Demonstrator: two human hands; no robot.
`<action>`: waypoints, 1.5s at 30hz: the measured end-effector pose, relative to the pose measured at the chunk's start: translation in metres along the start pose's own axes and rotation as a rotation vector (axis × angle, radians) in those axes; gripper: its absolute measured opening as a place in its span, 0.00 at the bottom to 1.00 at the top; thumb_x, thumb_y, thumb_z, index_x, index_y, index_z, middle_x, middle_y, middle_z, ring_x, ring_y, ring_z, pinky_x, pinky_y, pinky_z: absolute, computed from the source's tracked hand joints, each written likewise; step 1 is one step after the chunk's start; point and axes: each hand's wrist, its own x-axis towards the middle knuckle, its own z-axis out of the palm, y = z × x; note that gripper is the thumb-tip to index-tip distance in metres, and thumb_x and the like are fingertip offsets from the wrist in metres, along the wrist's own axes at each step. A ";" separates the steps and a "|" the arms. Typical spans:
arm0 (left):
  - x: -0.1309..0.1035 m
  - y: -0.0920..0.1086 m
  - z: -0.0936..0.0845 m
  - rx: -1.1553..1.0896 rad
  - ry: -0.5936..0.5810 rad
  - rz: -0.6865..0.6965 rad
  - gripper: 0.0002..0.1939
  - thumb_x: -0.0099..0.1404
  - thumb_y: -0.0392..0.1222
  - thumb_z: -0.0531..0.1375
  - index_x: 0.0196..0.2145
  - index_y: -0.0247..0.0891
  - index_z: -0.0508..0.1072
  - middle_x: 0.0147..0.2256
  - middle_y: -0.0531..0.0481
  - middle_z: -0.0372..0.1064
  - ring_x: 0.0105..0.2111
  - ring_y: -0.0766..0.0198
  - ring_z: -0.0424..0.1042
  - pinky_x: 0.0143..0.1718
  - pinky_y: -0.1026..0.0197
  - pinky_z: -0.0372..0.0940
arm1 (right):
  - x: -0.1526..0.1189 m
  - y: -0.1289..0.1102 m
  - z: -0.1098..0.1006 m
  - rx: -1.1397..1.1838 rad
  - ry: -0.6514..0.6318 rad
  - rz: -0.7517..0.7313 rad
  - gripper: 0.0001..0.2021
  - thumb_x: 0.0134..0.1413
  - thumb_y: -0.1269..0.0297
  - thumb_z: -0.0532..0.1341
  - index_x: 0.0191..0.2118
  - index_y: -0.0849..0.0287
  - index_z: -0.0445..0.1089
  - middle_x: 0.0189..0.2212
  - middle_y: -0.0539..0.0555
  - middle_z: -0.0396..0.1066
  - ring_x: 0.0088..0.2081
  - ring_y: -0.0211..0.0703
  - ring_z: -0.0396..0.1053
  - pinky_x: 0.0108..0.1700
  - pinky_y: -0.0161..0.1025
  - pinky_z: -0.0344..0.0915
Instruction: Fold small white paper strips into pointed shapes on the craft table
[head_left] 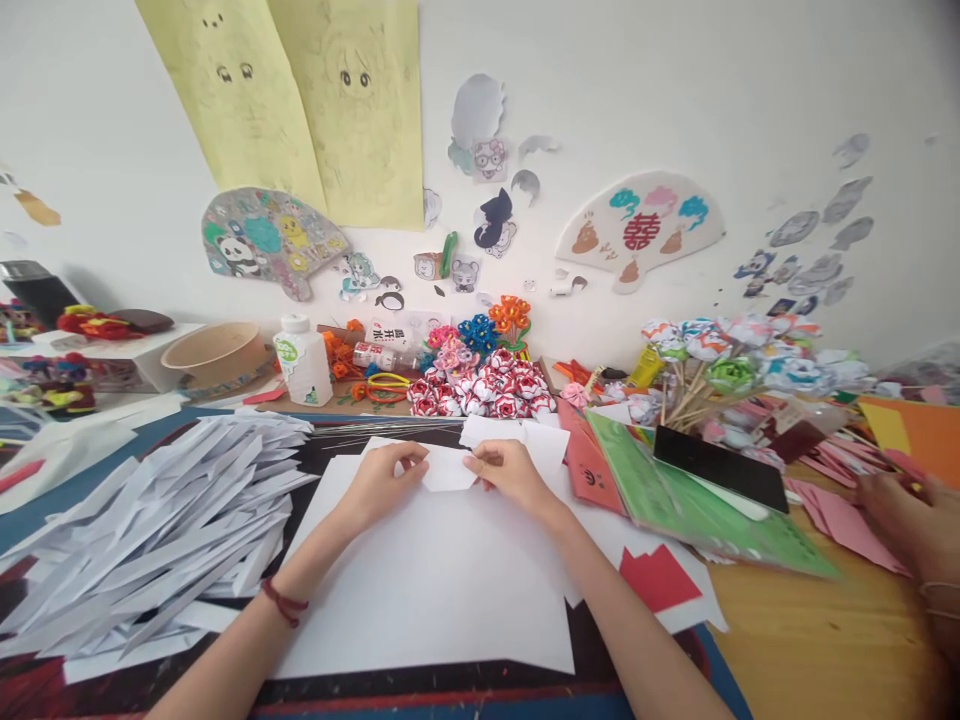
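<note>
A small piece of white paper (pixel 448 472) is held up between my two hands over a large white sheet (pixel 427 590). My left hand (pixel 386 480) pinches its left edge between thumb and fingers. At its right edge my right hand (pixel 510 472) grips it the same way. The large sheet lies flat on the dark mat, under my wrists. Further white paper pieces (pixel 544 440) lie just behind my right hand. To the left of my left forearm spreads a big heap of folded white paper strips (pixel 172 520).
Red-and-white paper flowers (pixel 484 385) and a white bottle (pixel 302 362) stand along the wall. To the right lie green packets (pixel 675 490), a black phone-like slab (pixel 716 468) and red paper (pixel 658 578). Another person's hand (pixel 911 520) is at the right edge near pink paper (pixel 847 520).
</note>
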 end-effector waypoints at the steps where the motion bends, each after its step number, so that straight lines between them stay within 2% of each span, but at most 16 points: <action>1: -0.001 0.001 0.000 -0.008 -0.003 0.002 0.10 0.60 0.41 0.53 0.34 0.38 0.74 0.31 0.52 0.74 0.30 0.65 0.69 0.33 0.65 0.59 | -0.001 -0.001 0.000 0.008 -0.008 -0.005 0.17 0.49 0.51 0.62 0.27 0.63 0.69 0.20 0.51 0.67 0.19 0.33 0.62 0.21 0.30 0.60; 10: -0.006 0.005 -0.002 0.014 -0.035 -0.050 0.11 0.59 0.41 0.55 0.38 0.37 0.73 0.29 0.51 0.73 0.28 0.65 0.68 0.31 0.65 0.59 | -0.008 -0.007 -0.002 0.041 -0.115 0.013 0.18 0.47 0.50 0.63 0.29 0.65 0.70 0.21 0.52 0.67 0.21 0.35 0.64 0.23 0.31 0.60; 13: -0.008 0.010 -0.006 0.031 -0.019 -0.020 0.11 0.60 0.40 0.54 0.38 0.37 0.73 0.30 0.51 0.73 0.29 0.65 0.69 0.32 0.65 0.59 | -0.008 -0.006 0.002 -0.001 -0.059 0.042 0.18 0.44 0.50 0.65 0.27 0.64 0.69 0.21 0.51 0.67 0.20 0.35 0.63 0.23 0.32 0.60; 17: -0.012 0.017 -0.010 0.144 -0.002 0.031 0.10 0.62 0.39 0.53 0.37 0.38 0.73 0.29 0.51 0.73 0.27 0.65 0.68 0.34 0.64 0.59 | -0.007 -0.005 0.010 -0.040 -0.057 0.087 0.17 0.47 0.51 0.63 0.25 0.63 0.68 0.19 0.51 0.66 0.19 0.36 0.63 0.22 0.32 0.60; 21: -0.015 0.019 -0.006 0.270 0.000 0.043 0.11 0.63 0.39 0.52 0.38 0.39 0.73 0.33 0.50 0.74 0.30 0.62 0.69 0.38 0.61 0.57 | -0.009 -0.009 0.017 -0.116 -0.069 0.033 0.13 0.49 0.55 0.62 0.25 0.61 0.68 0.20 0.51 0.67 0.20 0.37 0.64 0.23 0.33 0.59; 26: -0.017 0.020 0.001 0.323 -0.112 -0.019 0.11 0.64 0.41 0.51 0.38 0.41 0.72 0.33 0.49 0.74 0.31 0.60 0.70 0.31 0.63 0.57 | -0.012 -0.012 0.016 -0.282 -0.063 -0.024 0.10 0.51 0.62 0.61 0.23 0.60 0.68 0.17 0.48 0.66 0.20 0.36 0.62 0.25 0.33 0.57; 32: -0.014 0.020 0.004 0.402 -0.122 -0.041 0.12 0.65 0.42 0.50 0.37 0.42 0.72 0.34 0.50 0.74 0.33 0.59 0.71 0.31 0.63 0.57 | -0.014 -0.009 0.015 -0.440 -0.044 -0.127 0.10 0.51 0.66 0.61 0.21 0.59 0.66 0.16 0.46 0.61 0.21 0.34 0.55 0.25 0.32 0.49; 36: -0.013 0.018 0.006 0.392 -0.123 -0.055 0.12 0.65 0.43 0.50 0.36 0.43 0.72 0.34 0.51 0.74 0.32 0.59 0.70 0.31 0.63 0.56 | -0.014 -0.010 0.014 -0.492 -0.045 -0.162 0.11 0.52 0.66 0.60 0.20 0.59 0.65 0.16 0.46 0.58 0.21 0.34 0.52 0.25 0.32 0.47; 41: -0.010 0.017 -0.002 0.296 -0.105 -0.057 0.13 0.65 0.45 0.50 0.37 0.42 0.73 0.31 0.53 0.74 0.26 0.65 0.67 0.28 0.65 0.56 | -0.011 -0.010 0.010 -0.442 -0.008 -0.134 0.09 0.51 0.65 0.61 0.22 0.59 0.68 0.17 0.47 0.62 0.21 0.35 0.57 0.25 0.33 0.49; 45: -0.009 0.013 -0.011 0.255 -0.101 -0.027 0.11 0.62 0.45 0.54 0.37 0.42 0.74 0.33 0.55 0.74 0.24 0.67 0.64 0.29 0.66 0.57 | -0.013 -0.008 0.004 -0.358 -0.059 -0.109 0.09 0.51 0.63 0.62 0.22 0.59 0.69 0.18 0.48 0.66 0.22 0.35 0.60 0.25 0.32 0.52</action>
